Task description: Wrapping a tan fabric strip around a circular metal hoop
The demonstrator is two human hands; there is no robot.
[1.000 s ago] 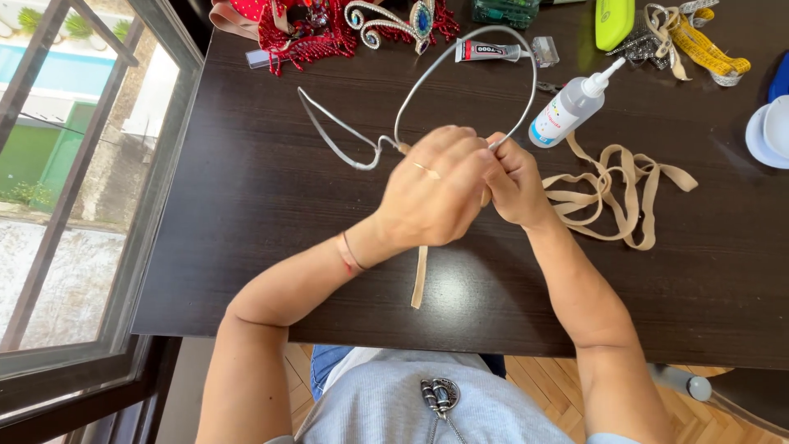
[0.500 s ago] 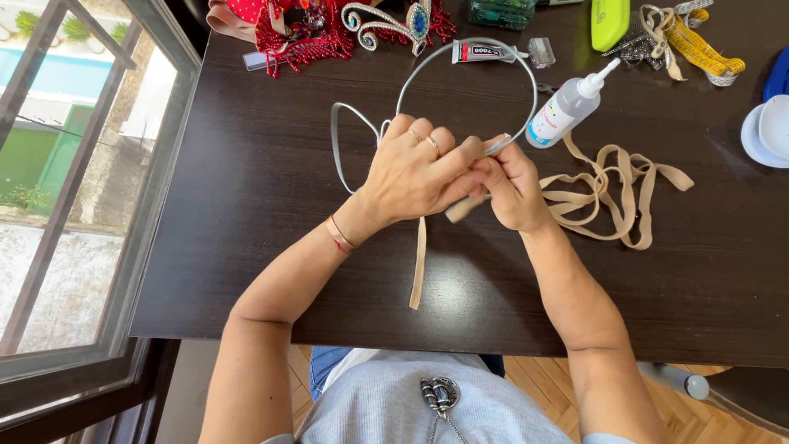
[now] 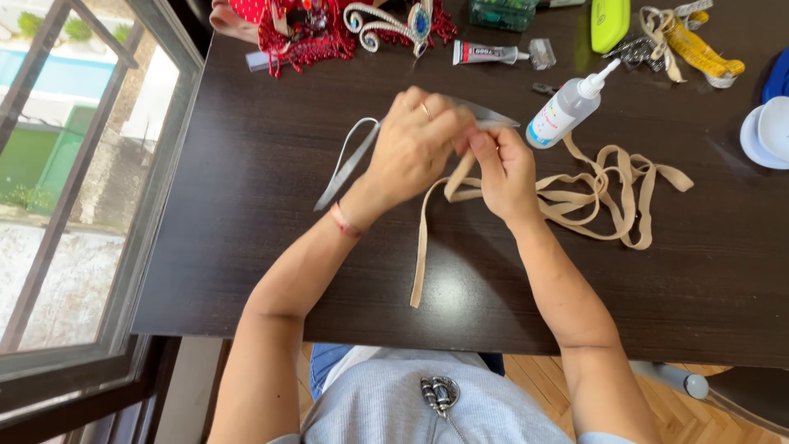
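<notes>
My left hand [image 3: 417,140] grips a thin grey metal headband frame [image 3: 349,160], held edge-on above the dark table [image 3: 246,164]. My right hand [image 3: 503,164] pinches a beige ribbon [image 3: 423,247] against the frame where the two hands meet. One ribbon end hangs down toward the table's near edge. The rest of the ribbon lies in loose loops [image 3: 612,193] to the right of my right hand.
A white glue bottle [image 3: 567,107] lies tilted just beyond my right hand. At the far edge are a small glue tube [image 3: 489,53], a jewelled tiara [image 3: 394,20], red beaded trim [image 3: 300,41], a yellow-green case [image 3: 610,20] and a yellow tape measure [image 3: 699,49]. A window [image 3: 74,164] is at left.
The headband frame has turned from lying open and round to nearly edge-on. Both hands have shifted up the table with it, and the ribbon tail has swung slightly.
</notes>
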